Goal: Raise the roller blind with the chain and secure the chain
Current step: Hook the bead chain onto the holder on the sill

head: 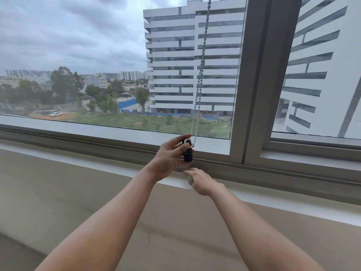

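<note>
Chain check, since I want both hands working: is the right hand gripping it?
No: the right hand reaches empty toward the sill, while the left hand holds the black cylinder looped by the chain.

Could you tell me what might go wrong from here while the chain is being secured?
The bead chain is only looped over the top of the black cylinder, so it may slip off. The left hand holds that cylinder loosely, so it could drop. The right hand is below, off the chain, giving no backup.

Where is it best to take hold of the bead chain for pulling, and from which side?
Pinch one strand of the bead chain just above the black cylinder in the left hand, coming from the room side. It hangs near-vertical before the glass, and the beads probably stop fingers slipping.
</note>
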`<control>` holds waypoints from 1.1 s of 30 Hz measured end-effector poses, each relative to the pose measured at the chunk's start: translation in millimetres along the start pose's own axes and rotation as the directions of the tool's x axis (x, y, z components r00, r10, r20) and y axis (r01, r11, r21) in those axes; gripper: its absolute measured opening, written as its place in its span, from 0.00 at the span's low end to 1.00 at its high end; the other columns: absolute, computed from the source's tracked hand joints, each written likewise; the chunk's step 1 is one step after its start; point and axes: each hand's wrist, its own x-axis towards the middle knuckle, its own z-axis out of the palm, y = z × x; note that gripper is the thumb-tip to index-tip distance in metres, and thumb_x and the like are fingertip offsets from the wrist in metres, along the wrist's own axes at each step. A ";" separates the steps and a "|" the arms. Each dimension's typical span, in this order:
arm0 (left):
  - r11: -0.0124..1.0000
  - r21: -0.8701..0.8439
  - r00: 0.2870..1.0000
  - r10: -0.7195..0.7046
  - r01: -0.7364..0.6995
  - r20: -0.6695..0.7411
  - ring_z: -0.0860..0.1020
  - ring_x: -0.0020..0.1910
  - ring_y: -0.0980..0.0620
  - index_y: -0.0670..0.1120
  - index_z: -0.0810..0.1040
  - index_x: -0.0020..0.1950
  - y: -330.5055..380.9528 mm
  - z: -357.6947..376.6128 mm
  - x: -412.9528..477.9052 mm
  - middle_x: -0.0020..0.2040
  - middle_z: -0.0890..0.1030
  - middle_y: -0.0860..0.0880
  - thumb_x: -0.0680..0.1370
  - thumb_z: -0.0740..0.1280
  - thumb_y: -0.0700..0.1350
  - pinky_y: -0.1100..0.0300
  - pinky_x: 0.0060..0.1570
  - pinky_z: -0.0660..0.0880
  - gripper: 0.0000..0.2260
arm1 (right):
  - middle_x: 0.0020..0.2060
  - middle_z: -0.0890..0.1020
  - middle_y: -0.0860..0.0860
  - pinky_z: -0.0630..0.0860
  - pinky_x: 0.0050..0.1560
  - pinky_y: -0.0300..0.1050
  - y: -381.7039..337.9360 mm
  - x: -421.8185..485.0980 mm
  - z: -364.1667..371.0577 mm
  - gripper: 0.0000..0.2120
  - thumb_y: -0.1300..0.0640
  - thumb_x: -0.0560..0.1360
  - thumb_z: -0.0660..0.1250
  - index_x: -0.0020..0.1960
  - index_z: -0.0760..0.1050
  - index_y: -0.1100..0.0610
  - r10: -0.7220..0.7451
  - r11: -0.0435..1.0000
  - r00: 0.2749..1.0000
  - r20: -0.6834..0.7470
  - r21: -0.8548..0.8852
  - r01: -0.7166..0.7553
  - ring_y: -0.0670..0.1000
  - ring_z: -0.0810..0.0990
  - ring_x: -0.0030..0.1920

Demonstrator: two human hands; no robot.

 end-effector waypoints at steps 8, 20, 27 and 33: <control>1.000 -0.011 1.000 0.001 -0.001 0.013 0.80 0.44 0.53 0.49 0.77 0.55 1.4 -2.9 -1.7 0.47 0.79 0.47 0.77 0.62 0.37 0.50 0.48 0.79 0.11 | 0.53 0.72 0.61 0.73 0.55 0.55 -0.7 -4.5 -2.6 0.13 0.69 0.75 0.52 0.53 0.73 0.67 0.012 0.995 0.993 -0.113 -0.096 -0.024 0.61 0.74 0.53; 1.000 -0.019 0.999 -0.006 0.006 0.031 0.79 0.46 0.51 0.49 0.77 0.54 3.3 0.3 -6.6 0.48 0.77 0.45 0.77 0.62 0.37 0.50 0.47 0.79 0.11 | 0.55 0.73 0.59 0.72 0.49 0.51 8.7 -11.3 -1.3 0.08 0.62 0.78 0.55 0.55 0.70 0.62 0.051 0.960 0.982 -0.181 -0.263 -0.098 0.59 0.74 0.55; 1.000 -0.016 1.000 0.017 -0.017 0.011 0.78 0.46 0.49 0.48 0.77 0.55 1.9 3.8 -7.0 0.46 0.78 0.46 0.77 0.61 0.36 0.47 0.49 0.78 0.11 | 0.41 0.66 0.55 0.69 0.43 0.48 7.8 -15.1 2.0 0.08 0.68 0.75 0.56 0.38 0.66 0.64 0.108 0.991 0.968 -0.229 -0.051 -0.122 0.60 0.76 0.46; 1.000 0.002 1.000 0.025 -0.025 0.007 0.79 0.45 0.50 0.48 0.77 0.55 3.5 3.8 -8.1 0.42 0.81 0.51 0.76 0.63 0.36 0.47 0.48 0.78 0.11 | 0.46 0.70 0.57 0.72 0.51 0.48 11.5 -12.4 -0.1 0.07 0.62 0.77 0.60 0.43 0.71 0.65 0.155 0.988 0.962 -0.226 0.018 -0.155 0.60 0.77 0.52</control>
